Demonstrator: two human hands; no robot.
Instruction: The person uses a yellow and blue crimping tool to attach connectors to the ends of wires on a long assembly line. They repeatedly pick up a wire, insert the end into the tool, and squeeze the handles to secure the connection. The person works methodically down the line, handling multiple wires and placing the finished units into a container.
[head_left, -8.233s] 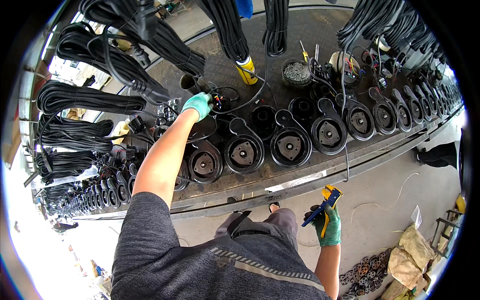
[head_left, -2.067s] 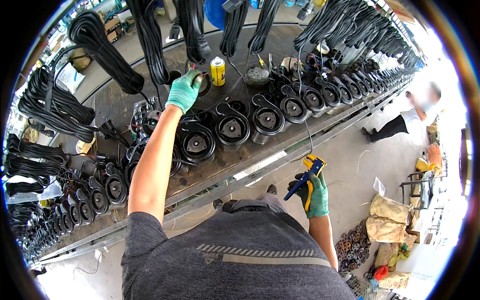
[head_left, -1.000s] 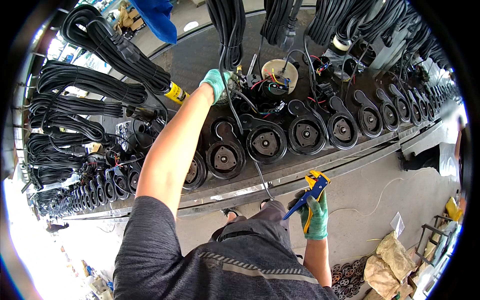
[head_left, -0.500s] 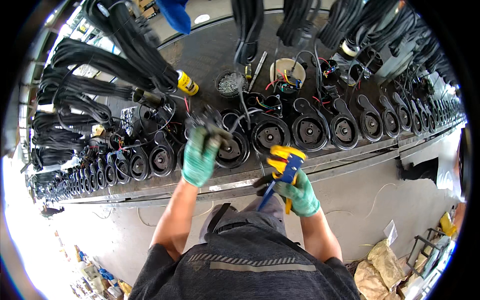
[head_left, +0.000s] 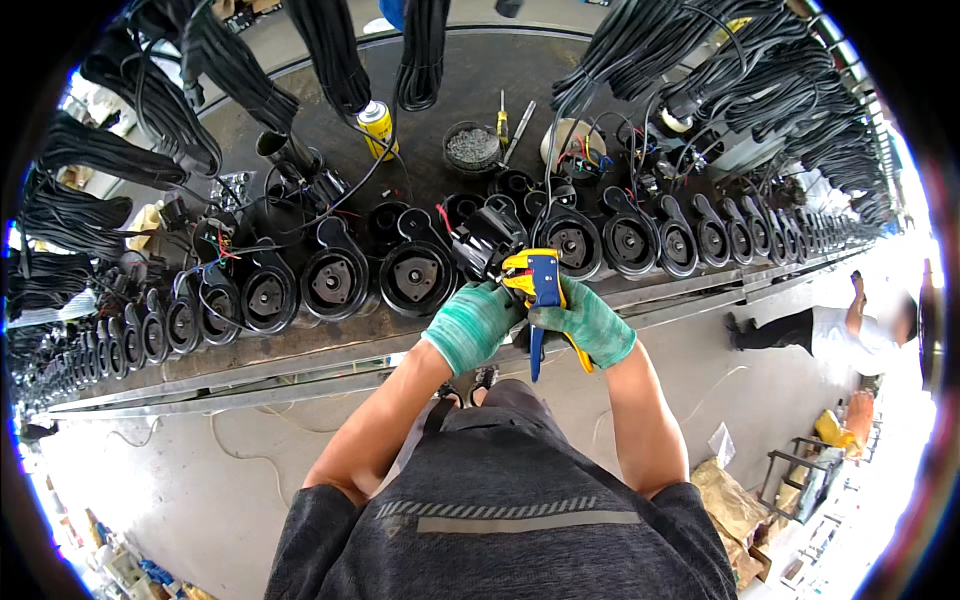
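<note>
My left hand [head_left: 470, 325], in a green glove, is closed round the lower part of a black housing [head_left: 488, 238]. A short red wire [head_left: 443, 216] sticks out of the housing's left end. A yellow and blue wire stripper [head_left: 546, 280] is gripped in my gloved right hand [head_left: 594, 322], handles pointing down. The stripper's yellow head meets the lower right side of the housing, close to my left fingers. What lies between its jaws is too small to make out. Black round bases [head_left: 416, 278] with lever-like arms stand in a row behind both hands.
Coiled black cables [head_left: 425, 50] hang over the workbench [head_left: 330, 95]. On it stand a yellow spray can [head_left: 376, 128], a bowl of small metal parts [head_left: 472, 147], a screwdriver [head_left: 502, 118] and a white round container [head_left: 560, 145]. Another person [head_left: 850, 330] is at the right.
My left hand has come right with the black housing, up to the wire stripper. My right hand has lifted the stripper slightly up and left. The view has shifted.
</note>
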